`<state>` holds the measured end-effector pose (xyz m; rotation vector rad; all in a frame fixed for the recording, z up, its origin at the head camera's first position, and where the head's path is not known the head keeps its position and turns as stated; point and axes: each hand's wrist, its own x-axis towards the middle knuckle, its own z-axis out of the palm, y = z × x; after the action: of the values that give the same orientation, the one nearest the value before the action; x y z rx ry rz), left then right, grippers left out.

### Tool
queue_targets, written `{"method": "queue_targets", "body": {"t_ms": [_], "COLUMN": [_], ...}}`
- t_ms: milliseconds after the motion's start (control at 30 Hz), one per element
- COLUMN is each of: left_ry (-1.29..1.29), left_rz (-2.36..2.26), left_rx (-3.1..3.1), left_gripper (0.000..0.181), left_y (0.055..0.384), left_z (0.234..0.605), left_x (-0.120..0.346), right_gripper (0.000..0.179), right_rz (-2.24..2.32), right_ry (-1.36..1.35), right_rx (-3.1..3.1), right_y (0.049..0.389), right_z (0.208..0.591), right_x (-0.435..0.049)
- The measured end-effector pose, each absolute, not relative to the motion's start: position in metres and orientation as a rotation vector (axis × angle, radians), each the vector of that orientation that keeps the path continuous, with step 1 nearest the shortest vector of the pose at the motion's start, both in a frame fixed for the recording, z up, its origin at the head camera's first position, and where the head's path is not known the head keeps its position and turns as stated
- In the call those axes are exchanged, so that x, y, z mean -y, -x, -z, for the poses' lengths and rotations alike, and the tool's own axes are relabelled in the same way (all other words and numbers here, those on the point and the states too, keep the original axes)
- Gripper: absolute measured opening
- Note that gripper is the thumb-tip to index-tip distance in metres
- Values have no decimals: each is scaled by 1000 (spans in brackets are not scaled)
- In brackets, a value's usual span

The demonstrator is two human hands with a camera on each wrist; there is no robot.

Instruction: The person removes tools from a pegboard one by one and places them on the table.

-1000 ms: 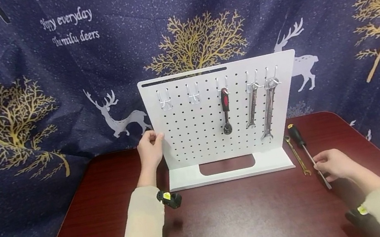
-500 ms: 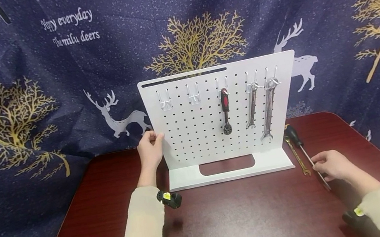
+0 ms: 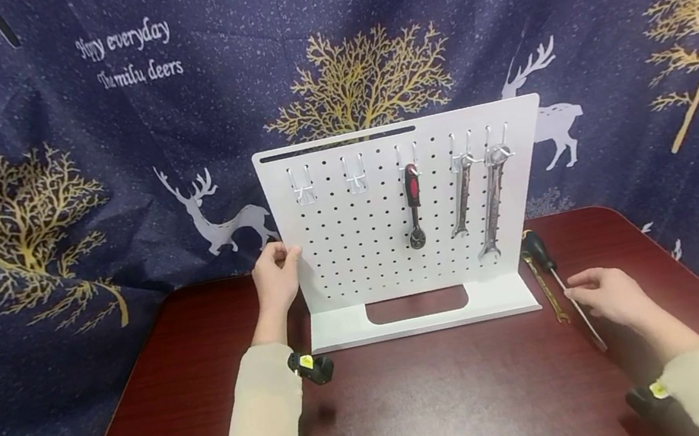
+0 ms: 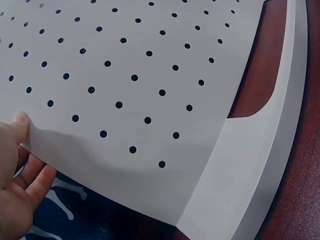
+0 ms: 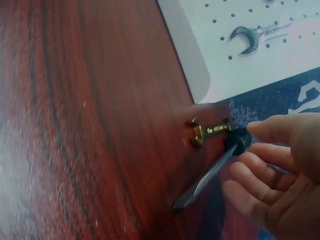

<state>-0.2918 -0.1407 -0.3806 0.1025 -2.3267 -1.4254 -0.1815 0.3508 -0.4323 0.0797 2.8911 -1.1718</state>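
My left hand [image 3: 277, 280] pinches the left edge of a white pegboard [image 3: 364, 265], thumb on the front and fingers behind, as the left wrist view also shows. On the right, my right hand [image 3: 612, 293] hovers beside a screwdriver [image 3: 575, 303] with a black handle, its fingers loosely spread around the shaft without gripping it. The screwdriver lies on the table with its handle away from me. Just left of it lies a small gold-coloured wrench [image 3: 546, 289]. In the right wrist view, the screwdriver's handle [image 5: 239, 140] overlaps the wrench's far end.
Hooks on the pegboard carry a ratchet wrench [image 3: 414, 207] with a black-and-red handle and two silver wrenches, a shorter one [image 3: 462, 197] and a longer one [image 3: 495, 205]. Two bare hooks [image 3: 303, 187] are at its upper left. A dark patterned cloth [image 3: 170, 140] hangs behind the table [image 3: 423, 406].
The screwdriver's handle has shifted left, close against the gold-coloured wrench. My right fingers have loosened from the shaft and spread. The left hand keeps its hold on the pegboard.
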Motion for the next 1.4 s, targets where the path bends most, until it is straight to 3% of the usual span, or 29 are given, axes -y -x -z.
{"method": "queue_targets", "body": {"t_ms": [1400], "left_ry": [-114], "left_rz": [1425], "left_rx": [2339], "left_gripper": [21], "left_y": [292], "left_z": [380], "left_x": [141], "right_gripper": [34], "right_rz": [1500], "right_ry": [311], "right_rx": [-2912], "right_y": [218], "right_z": [375], "right_x": [-242]}}
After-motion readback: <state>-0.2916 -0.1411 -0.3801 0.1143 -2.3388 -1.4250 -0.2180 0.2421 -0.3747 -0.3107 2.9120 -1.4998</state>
